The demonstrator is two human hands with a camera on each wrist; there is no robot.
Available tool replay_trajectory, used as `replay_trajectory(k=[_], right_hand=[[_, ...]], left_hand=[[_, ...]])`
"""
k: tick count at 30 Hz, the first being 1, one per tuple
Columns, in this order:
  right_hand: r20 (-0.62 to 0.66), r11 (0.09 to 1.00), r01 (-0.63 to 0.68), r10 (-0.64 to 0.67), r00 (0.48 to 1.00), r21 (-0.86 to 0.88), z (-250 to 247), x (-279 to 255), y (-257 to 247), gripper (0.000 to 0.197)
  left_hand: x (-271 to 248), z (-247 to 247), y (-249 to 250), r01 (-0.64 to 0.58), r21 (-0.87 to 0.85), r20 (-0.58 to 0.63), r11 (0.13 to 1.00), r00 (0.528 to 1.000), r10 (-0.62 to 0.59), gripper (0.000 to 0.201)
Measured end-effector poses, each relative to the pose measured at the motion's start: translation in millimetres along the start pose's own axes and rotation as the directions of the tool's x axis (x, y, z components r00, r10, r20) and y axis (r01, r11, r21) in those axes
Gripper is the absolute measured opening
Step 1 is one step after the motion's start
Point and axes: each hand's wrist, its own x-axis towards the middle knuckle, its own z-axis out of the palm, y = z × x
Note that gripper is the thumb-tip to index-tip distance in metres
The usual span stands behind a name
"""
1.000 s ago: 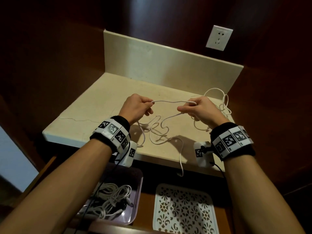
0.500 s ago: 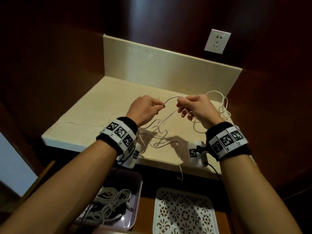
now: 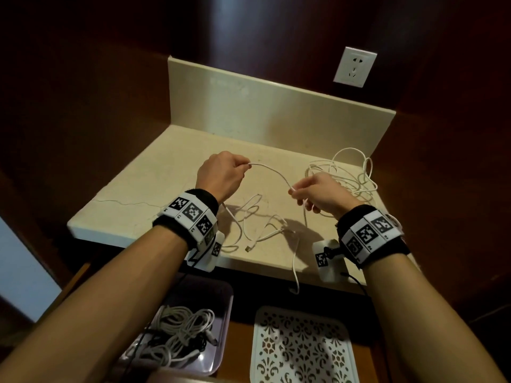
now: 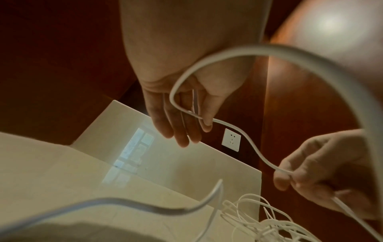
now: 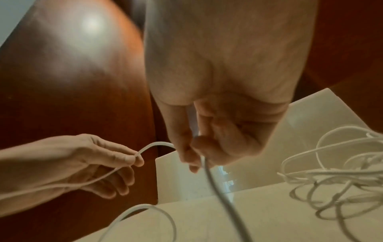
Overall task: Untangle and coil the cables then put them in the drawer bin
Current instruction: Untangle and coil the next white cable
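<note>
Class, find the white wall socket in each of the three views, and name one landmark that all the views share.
Head: wall socket upper right, on the dark wall above the backsplash.
Left wrist: centre, just right of the left hand's fingertips.
Right wrist: not in view.
Shared landmark: the white cable pinched between both hands.

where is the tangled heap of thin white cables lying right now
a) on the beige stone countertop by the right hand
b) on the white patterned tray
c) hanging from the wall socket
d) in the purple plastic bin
a: the tangled heap of thin white cables lies on the beige stone countertop, just beyond the right hand.
</note>
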Motion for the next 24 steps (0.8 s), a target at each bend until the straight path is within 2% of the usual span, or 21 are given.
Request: replay_trajectory(k=[2,3,5,7,9,11,14,16,18,21,24], right_hand=[[-0.039,0.986,-0.042,0.036,0.999,-0.16,-1.2,2.1,3.2,0.014],[-0.062,0.982,-0.058,0.047,0.997,-0.18,-2.1,2.3,5.5,0.016],[-0.105,0.992,-0.058,0.046,0.993,-0.115,-3.4,1.9,9.8,0.023],[-0.164,1.0,0.01,-0.011,0.986,-0.009,-2.6,1.3,10.3,0.026],[-0.231,0.996,0.091,-0.083,0.969,0.024,-1.8,3.3,6.7,0.025],[-0.261,0.991,0.131,-0.122,0.958,0.016,-2.3,6.0,1.4,0.025],[-0.265,0.985,0.172,-0.166,0.95,0.003,-3.9,7.2,-6.9,0.025],[-0.253,0.976,0.212,-0.191,0.948,0.057,-4.6,5.2,-13.0,0.026],[-0.242,0.95,0.254,-0.207,0.948,0.18,-4.8,2.8,-18.3,0.027],[-0.216,0.888,0.29,-0.223,0.95,0.358,-4.4,0.5,-24.7,0.027],[-0.208,0.879,0.289,-0.223,0.952,0.378,-4.7,1.1,-27.9,0.028]], left_hand=[[0.5,1.3,-2.3,0.016,0.005,-0.032,1.0,0.999,-0.016,0.025],[0.7,1.4,-2.9,0.021,0.007,-0.043,1.0,0.999,-0.021,0.025],[0.1,1.3,-2.4,0.02,0.053,-0.036,0.998,0.999,-0.018,0.026],[-1.9,1.2,0.9,0.012,0.168,0.004,0.986,1.0,-0.013,0.026],[-3.4,1.2,7.6,-0.028,0.29,0.058,0.956,0.998,0.011,0.032],[-5.0,2.5,17.0,-0.123,0.321,0.137,0.939,0.987,0.082,0.054],[-9.2,5.7,34.1,-0.278,0.265,0.266,0.924,0.941,0.207,0.096],[-11.8,9.6,39.8,-0.288,0.215,0.296,0.933,0.93,0.219,0.118],[-12.5,13.6,40.7,-0.241,0.166,0.305,0.956,0.935,0.182,0.131],[-11.8,21.4,37.6,-0.201,0.163,0.333,0.966,0.933,0.138,0.132],[-9.2,26.2,34.8,-0.177,0.105,0.266,0.979,0.953,0.144,0.108]])
